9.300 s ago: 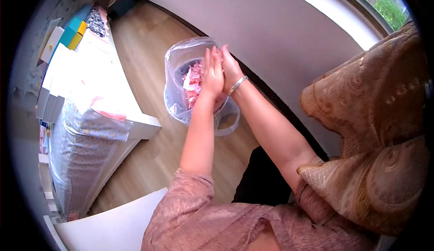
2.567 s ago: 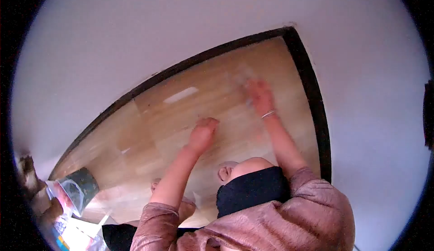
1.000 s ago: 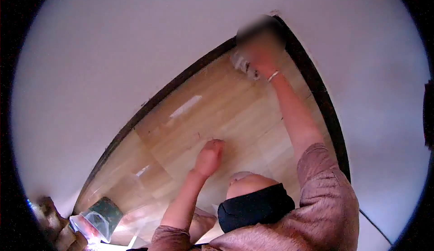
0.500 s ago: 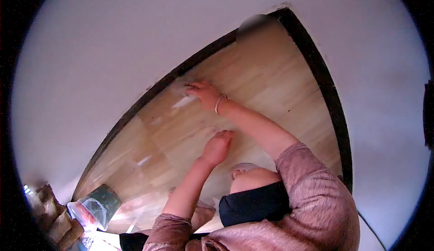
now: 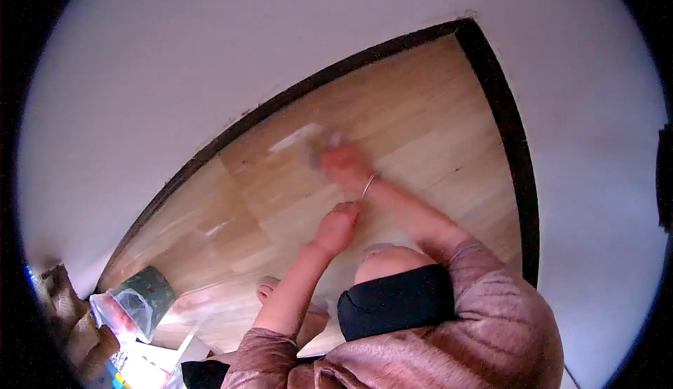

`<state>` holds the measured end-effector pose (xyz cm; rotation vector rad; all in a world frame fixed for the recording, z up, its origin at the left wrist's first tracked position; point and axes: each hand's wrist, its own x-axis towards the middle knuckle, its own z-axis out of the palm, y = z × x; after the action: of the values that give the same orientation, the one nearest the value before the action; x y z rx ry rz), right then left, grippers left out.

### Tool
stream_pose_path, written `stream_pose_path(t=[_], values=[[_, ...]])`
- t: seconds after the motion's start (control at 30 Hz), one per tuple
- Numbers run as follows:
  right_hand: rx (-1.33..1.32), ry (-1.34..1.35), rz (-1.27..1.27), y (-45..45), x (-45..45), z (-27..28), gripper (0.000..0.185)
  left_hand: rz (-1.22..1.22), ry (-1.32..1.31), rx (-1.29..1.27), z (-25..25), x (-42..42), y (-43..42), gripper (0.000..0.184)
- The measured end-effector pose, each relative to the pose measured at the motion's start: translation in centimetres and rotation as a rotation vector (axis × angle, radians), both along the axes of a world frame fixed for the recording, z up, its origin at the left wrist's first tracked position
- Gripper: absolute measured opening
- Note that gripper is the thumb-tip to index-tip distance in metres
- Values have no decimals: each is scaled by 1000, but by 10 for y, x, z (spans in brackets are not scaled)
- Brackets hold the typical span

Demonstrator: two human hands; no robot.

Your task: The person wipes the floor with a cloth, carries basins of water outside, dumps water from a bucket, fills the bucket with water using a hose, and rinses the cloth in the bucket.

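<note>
My right hand [image 5: 345, 167], with a bracelet at its wrist, is over the wooden floor [image 5: 294, 193] and smeared by motion. Its fingers are curled on a pale crumpled cloth or tissue [image 5: 335, 139], too blurred to tell which. Just below it, my left hand [image 5: 338, 229] is closed in a fist; what it holds, if anything, is hidden.
Dark baseboards [image 5: 491, 66] meet in a corner at the top. A dark green bin [image 5: 153, 289] with a clear plastic bag [image 5: 133, 312] stands at the lower left, beside a brown curtain [image 5: 66, 312]. My bent knee [image 5: 392, 263] is below my hands.
My right hand has moved from the corner toward the long baseboard, then back toward my left hand. My left hand has moved slightly up and right and stays closed.
</note>
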<state>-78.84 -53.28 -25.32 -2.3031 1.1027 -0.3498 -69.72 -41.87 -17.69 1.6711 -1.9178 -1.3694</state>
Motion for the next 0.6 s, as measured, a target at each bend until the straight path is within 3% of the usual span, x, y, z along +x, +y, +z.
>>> stream_pose_path(t=[0.03,0.07,0.1,0.17,0.27,0.3,0.33,0.43,0.57,0.6], values=[[132,22,116,26,14,0,13,3,0,-10,2,1,-1,13],[-215,-241,251,42,10,-8,17,-69,-46,-14,4,1,-1,13],[-219,-244,255,37,4,-2,17,-141,-94,-19,6,4,0,12],[334,-582,-26,13,-26,14,21,-105,-92,-85,10,14,-7,15],[-312,-128,-139,-59,-100,30,28,-8,-63,-158,6,13,-26,19],[-382,-24,-104,-91,-129,32,32,76,-51,-159,4,10,-34,19],[-486,301,-126,-112,-147,54,33,65,-46,-156,6,5,-40,19],[-522,412,-180,-155,-195,47,35,47,-13,-301,21,-15,-55,18],[-711,638,-201,-151,-199,22,24,-90,-82,-152,13,-24,-45,13],[-505,592,-297,-111,-176,41,20,-99,-91,-129,7,-26,-41,11]])
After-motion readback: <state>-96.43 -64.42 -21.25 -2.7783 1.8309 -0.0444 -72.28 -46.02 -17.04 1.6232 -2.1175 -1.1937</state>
